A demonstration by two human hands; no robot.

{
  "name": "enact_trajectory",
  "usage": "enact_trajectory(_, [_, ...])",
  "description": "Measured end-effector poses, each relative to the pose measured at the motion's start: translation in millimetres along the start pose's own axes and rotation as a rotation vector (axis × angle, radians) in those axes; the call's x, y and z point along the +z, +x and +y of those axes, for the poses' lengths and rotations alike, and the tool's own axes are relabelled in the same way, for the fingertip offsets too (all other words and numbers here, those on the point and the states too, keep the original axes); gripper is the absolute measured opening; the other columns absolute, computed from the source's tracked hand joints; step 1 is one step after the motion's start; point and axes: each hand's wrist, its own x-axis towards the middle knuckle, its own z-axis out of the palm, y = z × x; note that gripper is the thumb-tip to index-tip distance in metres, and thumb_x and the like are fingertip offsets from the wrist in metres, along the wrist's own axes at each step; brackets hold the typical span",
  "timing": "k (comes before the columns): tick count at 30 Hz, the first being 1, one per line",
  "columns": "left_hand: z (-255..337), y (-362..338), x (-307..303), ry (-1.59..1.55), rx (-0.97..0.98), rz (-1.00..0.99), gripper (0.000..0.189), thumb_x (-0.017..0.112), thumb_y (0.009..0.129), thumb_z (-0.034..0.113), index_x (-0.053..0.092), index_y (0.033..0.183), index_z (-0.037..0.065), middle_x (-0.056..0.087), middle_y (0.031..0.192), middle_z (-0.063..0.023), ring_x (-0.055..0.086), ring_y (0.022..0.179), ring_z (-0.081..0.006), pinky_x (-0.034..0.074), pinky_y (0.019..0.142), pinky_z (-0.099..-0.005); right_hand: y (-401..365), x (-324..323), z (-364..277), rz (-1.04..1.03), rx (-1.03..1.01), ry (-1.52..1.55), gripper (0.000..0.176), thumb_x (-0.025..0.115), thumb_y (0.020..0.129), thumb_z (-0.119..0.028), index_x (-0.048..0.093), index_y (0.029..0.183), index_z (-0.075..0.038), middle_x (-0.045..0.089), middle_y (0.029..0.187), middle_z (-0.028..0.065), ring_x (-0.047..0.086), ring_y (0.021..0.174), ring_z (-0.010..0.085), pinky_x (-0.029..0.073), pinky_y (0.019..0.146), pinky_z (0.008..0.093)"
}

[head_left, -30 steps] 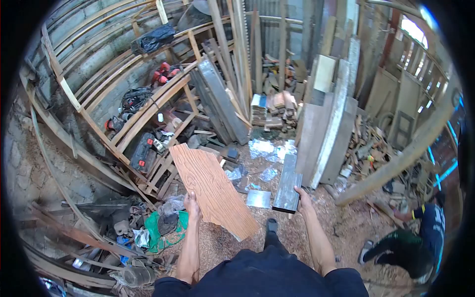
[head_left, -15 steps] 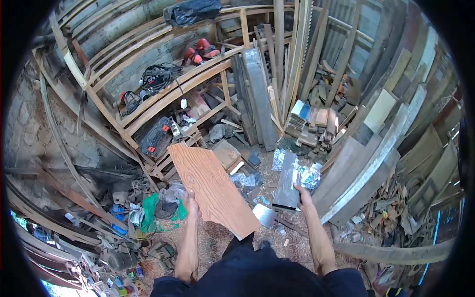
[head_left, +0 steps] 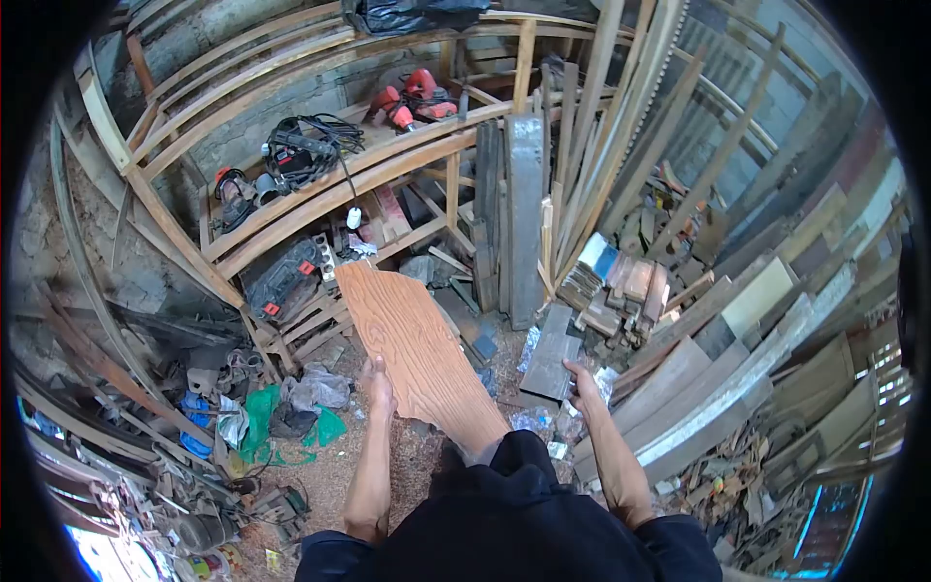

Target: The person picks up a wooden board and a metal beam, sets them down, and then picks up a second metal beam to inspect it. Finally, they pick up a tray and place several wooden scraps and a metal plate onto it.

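My left hand (head_left: 379,390) is closed on the left edge of a brown board (head_left: 417,349) with bold wood grain and an irregularly cut outline. The board slants in front of me, its near end close to my dark clothing. At the right, my right hand (head_left: 588,390) grips the right edge of a short dark grey board (head_left: 553,351), thumb toward its face. The fingers beneath that edge are mostly hidden. Crumpled shiny wrapping (head_left: 533,419) lies on the floor near the grey board.
A wooden rack (head_left: 388,165) ahead carries red power tools (head_left: 415,100) and a coiled black cable (head_left: 312,145). Tall planks (head_left: 525,223) stand beside stacked wood offcuts (head_left: 626,281). Long boards (head_left: 718,388) lean at the right. Green plastic (head_left: 260,422) and rags lie on the floor at the left.
The view has shifted, so the rack's tools and planks appear farther right. The brown board's near end has come closer to my body. The grey board appears slightly higher and farther from me.
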Motion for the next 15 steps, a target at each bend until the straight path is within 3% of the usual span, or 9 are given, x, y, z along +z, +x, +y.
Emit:
enact_trajectory(1, [-3, 5, 4, -0.006, -0.003, -0.005, 0.048, 0.05, 0.088, 0.017, 0.034, 0.125, -0.009, 0.043, 0.126, -0.0178, 0.041, 0.116, -0.0233, 0.031, 0.098, -0.0321, 7, 2, -2, -0.005, 0.022, -0.005, 0.036, 0.066, 0.073, -0.032, 0.056, 0.097, -0.007, 0.058, 0.088, 0.0036, 0.047, 0.061, 0.014, 0.032, 0.049, 0.0224])
enact_trajectory(2, [-4, 7, 6, -0.009, -0.007, -0.009, 0.05, 0.051, 0.088, 0.017, 0.033, 0.126, -0.01, 0.041, 0.128, -0.0179, 0.039, 0.119, -0.0232, 0.029, 0.099, -0.0318, 50, -19, 7, -0.039, 0.056, -0.038, 0.028, 0.065, 0.075, -0.027, 0.055, 0.094, -0.008, 0.06, 0.082, 0.0052, 0.056, 0.072, 0.0175, 0.046, 0.062, 0.0294])
enact_trajectory(3, [4, 2, 14, -0.009, -0.005, 0.014, 0.05, 0.051, 0.088, 0.017, 0.033, 0.126, -0.01, 0.041, 0.128, -0.0179, 0.039, 0.119, -0.0232, 0.029, 0.099, -0.0318, 59, -14, 1, -0.055, 0.067, -0.052, 0.028, 0.065, 0.075, -0.027, 0.055, 0.094, -0.008, 0.06, 0.082, 0.0052, 0.056, 0.072, 0.0175, 0.046, 0.062, 0.0294])
enact_trajectory(5, [28, -13, 40, -0.067, 0.037, -0.013, 0.029, 0.045, 0.09, 0.016, 0.049, 0.112, -0.003, 0.055, 0.11, -0.0116, 0.051, 0.102, -0.0192, 0.038, 0.09, -0.0321, 69, -2, -16, -0.195, 0.083, 0.091, 0.03, 0.065, 0.076, -0.026, 0.055, 0.096, -0.005, 0.06, 0.086, 0.0082, 0.057, 0.075, 0.019, 0.048, 0.066, 0.0295])
enact_trajectory(7, [13, 0, 45, -0.075, 0.042, 0.003, 0.035, 0.048, 0.089, 0.016, 0.044, 0.117, -0.004, 0.053, 0.114, -0.0132, 0.049, 0.104, -0.0202, 0.038, 0.09, -0.0321, 95, 2, -32, -0.237, 0.102, 0.086, 0.034, 0.065, 0.076, -0.025, 0.054, 0.1, -0.003, 0.06, 0.089, 0.0107, 0.058, 0.079, 0.0203, 0.049, 0.069, 0.0289])
enact_trajectory(8, [1, 6, 47, -0.086, 0.043, 0.003, 0.042, 0.051, 0.088, 0.017, 0.04, 0.122, -0.005, 0.05, 0.118, -0.0149, 0.048, 0.107, -0.0212, 0.037, 0.091, -0.032, 118, 0, -38, -0.264, 0.134, 0.022, 0.035, 0.065, 0.076, -0.024, 0.053, 0.101, -0.003, 0.06, 0.09, 0.011, 0.058, 0.079, 0.0207, 0.049, 0.069, 0.0293])
enact_trajectory(12, [-25, 2, 85, -0.123, 0.064, 0.152, 0.035, 0.049, 0.089, 0.015, 0.044, 0.118, -0.003, 0.053, 0.112, -0.0126, 0.05, 0.102, -0.0201, 0.039, 0.088, -0.0318, 245, -18, -51, -0.396, 0.243, -0.266, 0.036, 0.063, 0.077, -0.025, 0.053, 0.104, -0.002, 0.058, 0.089, 0.0093, 0.057, 0.076, 0.0208, 0.047, 0.069, 0.0297])
enact_trajectory(13, [-34, -9, 94, -0.124, 0.053, 0.202, 0.035, 0.049, 0.089, 0.015, 0.044, 0.118, -0.003, 0.053, 0.112, -0.0126, 0.05, 0.102, -0.0201, 0.039, 0.088, -0.0318, 243, -4, -72, -0.455, 0.26, -0.377, 0.037, 0.063, 0.077, -0.025, 0.053, 0.104, -0.002, 0.058, 0.089, 0.009, 0.056, 0.077, 0.0208, 0.046, 0.07, 0.0304])
enact_trajectory(15, [-44, -3, 129, -0.191, 0.121, 0.227, 0.034, 0.048, 0.089, 0.015, 0.044, 0.117, -0.004, 0.053, 0.112, -0.012, 0.05, 0.103, -0.0201, 0.039, 0.089, -0.0321, 243, 8, -102, -0.363, 0.211, -0.506, 0.047, 0.066, 0.074, -0.029, 0.051, 0.109, 0.0, 0.055, 0.096, 0.0097, 0.053, 0.087, 0.021, 0.042, 0.077, 0.0354])
